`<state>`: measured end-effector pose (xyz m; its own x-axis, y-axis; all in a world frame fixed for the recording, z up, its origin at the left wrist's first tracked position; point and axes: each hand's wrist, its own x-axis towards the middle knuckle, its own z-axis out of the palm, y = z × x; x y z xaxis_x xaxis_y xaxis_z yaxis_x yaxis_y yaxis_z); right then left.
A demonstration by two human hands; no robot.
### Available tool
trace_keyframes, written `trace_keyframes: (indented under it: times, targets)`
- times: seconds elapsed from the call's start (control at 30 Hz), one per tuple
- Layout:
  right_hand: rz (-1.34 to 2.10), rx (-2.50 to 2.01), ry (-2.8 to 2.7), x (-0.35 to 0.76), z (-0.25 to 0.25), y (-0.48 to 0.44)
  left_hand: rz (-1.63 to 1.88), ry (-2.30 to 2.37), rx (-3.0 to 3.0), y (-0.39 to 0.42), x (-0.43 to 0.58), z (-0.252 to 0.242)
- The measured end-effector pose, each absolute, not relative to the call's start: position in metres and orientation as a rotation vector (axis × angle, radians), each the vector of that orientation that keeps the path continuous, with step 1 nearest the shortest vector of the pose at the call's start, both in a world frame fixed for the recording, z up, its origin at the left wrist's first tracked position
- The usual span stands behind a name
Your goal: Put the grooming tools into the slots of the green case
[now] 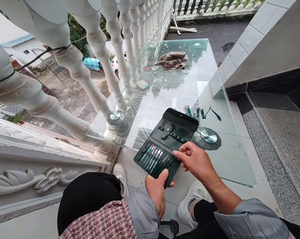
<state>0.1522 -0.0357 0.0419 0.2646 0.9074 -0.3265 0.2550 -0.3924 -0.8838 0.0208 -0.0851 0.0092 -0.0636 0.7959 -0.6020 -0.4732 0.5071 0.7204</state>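
Note:
My left hand grips the lower edge of an open black manicure case, thumb on top, and holds it tilted over the near part of the glass table. Several slim green-handled manicure tools sit in a row in the case's lower half. The loops in its upper half hold nothing. At the case's right side, the fingers of my right hand are pinched on a thin manicure tool, mostly hidden by them. Beyond the case lie several nail clippers and a pair of cuticle nippers on the glass.
The glass table has round metal-capped supports. A brown cloth and a small box rest farther back. White balusters line the left; a tiled wall and stone step stand right. My shoes are below.

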Motion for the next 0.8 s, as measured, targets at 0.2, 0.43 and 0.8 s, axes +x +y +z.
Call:
trace_keyframes:
  times: [0.2, 0.43, 0.8]
  targets:
    - [1.091, -1.9, -1.363, 0.163, 0.044, -0.029, 1.053, 1.249, 0.339, -0.085, 0.021, 0.009]
    - [1.122, -1.695, -1.611, 0.176, 0.045, -0.023, 1.057, 1.284, 0.321, -0.082, 0.02, 0.012]
    - [0.522, -1.161, -2.437, 0.188, 0.039, -0.009, 1.055, 1.292, 0.341, -0.076, 0.017, 0.012]
